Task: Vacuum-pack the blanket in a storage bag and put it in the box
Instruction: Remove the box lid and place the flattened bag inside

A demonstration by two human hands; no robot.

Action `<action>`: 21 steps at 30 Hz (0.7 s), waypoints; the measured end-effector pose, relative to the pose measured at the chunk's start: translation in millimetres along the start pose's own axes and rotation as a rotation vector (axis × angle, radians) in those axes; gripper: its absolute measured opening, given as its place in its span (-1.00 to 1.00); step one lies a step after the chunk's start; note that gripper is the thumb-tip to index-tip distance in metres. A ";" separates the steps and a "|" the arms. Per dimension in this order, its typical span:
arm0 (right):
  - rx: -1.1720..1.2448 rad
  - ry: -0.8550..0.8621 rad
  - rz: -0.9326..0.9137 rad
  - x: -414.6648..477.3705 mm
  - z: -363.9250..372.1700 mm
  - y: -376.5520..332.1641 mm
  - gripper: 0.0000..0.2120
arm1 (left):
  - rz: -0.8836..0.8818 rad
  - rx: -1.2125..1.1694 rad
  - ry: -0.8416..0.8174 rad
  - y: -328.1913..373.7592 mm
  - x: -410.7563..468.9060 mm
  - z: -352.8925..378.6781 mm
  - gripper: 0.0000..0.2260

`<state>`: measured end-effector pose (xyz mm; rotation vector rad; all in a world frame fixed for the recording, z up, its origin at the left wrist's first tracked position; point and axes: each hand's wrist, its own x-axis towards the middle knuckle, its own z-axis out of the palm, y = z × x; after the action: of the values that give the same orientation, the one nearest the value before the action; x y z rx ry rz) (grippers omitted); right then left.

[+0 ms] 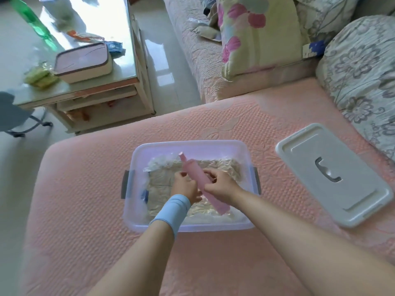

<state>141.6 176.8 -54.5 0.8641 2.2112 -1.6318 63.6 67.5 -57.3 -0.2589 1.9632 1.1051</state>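
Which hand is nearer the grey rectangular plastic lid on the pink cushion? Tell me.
Right. The right hand hovers over the clear plastic box, left of the grey lid; the left hand lies farther left.
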 end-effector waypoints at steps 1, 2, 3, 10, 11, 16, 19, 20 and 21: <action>-0.114 -0.041 0.012 3.2 5.9 0.7 -0.36 | -0.014 0.043 -0.023 -4.6 4.4 -7.7 -0.60; -0.214 -0.068 0.009 6.1 12.1 0.6 -0.31 | -0.002 0.122 -0.031 -10.0 6.3 -15.6 -0.64; -0.310 -0.080 0.006 10.4 17.9 1.9 -0.30 | 0.027 0.251 -0.027 -13.5 4.4 -23.9 -0.68; -0.597 -0.156 -0.046 27.8 46.7 18.2 -0.31 | 0.506 1.127 0.146 -32.5 21.6 -55.1 -0.56; -0.581 -0.143 -0.032 28.1 45.1 20.0 -0.31 | 0.499 1.201 0.073 -37.8 25.9 -55.0 -0.53; -0.628 -0.141 -0.007 39.2 37.3 34.2 -0.24 | 0.456 1.223 -0.002 -49.8 40.1 -52.6 -0.54; -0.666 -0.138 -0.023 40.6 33.9 38.0 -0.16 | 0.422 1.240 0.007 -42.6 39.8 -52.7 -0.59; -0.715 -0.124 -0.035 37.8 31.3 39.0 -0.17 | 0.406 1.258 0.007 -40.2 38.2 -52.7 -0.61; -0.781 -0.098 -0.052 32.7 27.3 40.8 -0.21 | 0.395 1.286 0.014 -37.2 35.4 -51.5 -0.63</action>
<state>136.5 169.3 -112.8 0.4864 2.4916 -0.6696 32.1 12.9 -93.6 0.8252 2.3758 -0.1194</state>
